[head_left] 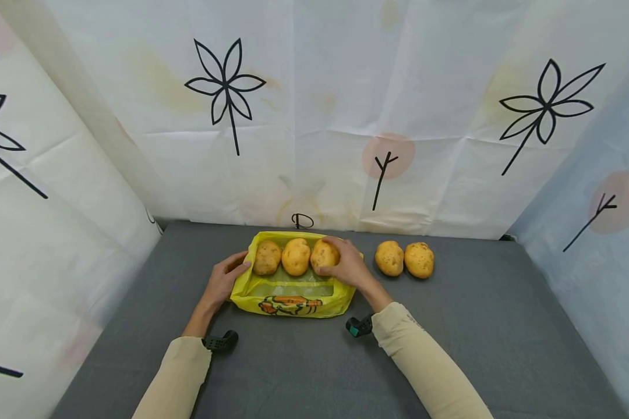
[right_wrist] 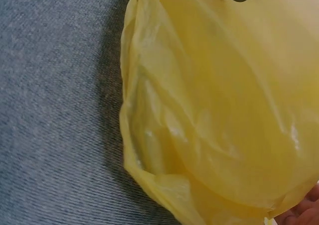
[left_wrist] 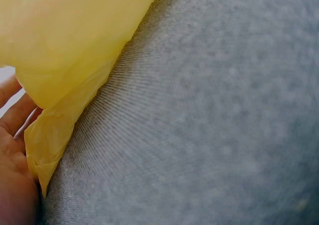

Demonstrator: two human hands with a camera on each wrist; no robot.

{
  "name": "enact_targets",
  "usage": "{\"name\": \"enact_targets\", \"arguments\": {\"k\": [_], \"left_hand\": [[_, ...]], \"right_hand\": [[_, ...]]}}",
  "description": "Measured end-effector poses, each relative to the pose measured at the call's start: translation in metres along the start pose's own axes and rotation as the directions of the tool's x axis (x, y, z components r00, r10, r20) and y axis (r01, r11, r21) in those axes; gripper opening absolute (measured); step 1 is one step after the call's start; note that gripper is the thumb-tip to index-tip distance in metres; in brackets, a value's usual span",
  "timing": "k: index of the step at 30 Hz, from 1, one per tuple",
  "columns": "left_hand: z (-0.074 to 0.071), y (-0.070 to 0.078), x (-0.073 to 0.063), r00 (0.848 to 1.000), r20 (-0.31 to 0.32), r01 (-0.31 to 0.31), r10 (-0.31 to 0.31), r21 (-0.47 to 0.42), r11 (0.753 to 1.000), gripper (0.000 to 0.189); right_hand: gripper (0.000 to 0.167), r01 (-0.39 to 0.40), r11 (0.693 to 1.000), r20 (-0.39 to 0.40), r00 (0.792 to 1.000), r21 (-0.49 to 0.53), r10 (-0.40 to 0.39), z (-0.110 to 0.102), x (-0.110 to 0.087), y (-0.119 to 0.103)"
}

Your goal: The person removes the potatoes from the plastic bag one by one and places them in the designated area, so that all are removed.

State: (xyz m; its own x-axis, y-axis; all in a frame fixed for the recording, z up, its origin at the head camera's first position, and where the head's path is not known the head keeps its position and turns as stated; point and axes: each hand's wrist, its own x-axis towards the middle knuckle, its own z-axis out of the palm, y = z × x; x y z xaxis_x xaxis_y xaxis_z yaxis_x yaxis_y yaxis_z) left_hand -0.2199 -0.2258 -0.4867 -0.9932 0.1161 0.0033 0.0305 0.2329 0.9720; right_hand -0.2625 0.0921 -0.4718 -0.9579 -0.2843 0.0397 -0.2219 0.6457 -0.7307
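A yellow plastic bag [head_left: 293, 289] with an orange and black print lies on the table, its mouth spread wide. Inside, a left potato [head_left: 267, 258], a middle potato [head_left: 296, 256] and a right potato [head_left: 325, 256] sit in a row. My right hand [head_left: 346, 265] grips the right one, thumb in front and fingers behind. At the bag's left edge, my left hand [head_left: 225, 278] holds the rim between thumb and fingers. In the left wrist view the yellow plastic [left_wrist: 75, 41] partly hides those fingers. The right wrist view shows mostly the bag's side [right_wrist: 219, 95].
Two more potatoes, one [head_left: 389, 258] beside the other [head_left: 419, 260], lie on the grey table [head_left: 451, 349] right of the bag. A white cloth [head_left: 314, 116] printed with flowers hangs behind the table, with more cloth at both sides.
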Motion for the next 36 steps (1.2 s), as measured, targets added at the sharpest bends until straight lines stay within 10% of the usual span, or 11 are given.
{"name": "enact_targets", "arguments": {"k": [36], "left_hand": [[-0.001, -0.005, 0.001, 1.000, 0.003, 0.000, 0.000, -0.003, 1.000, 0.051]], "right_hand": [[0.077, 0.194, 0.923, -0.110, 0.980, 0.333, -0.167, -0.069, -0.046, 0.004]]}}
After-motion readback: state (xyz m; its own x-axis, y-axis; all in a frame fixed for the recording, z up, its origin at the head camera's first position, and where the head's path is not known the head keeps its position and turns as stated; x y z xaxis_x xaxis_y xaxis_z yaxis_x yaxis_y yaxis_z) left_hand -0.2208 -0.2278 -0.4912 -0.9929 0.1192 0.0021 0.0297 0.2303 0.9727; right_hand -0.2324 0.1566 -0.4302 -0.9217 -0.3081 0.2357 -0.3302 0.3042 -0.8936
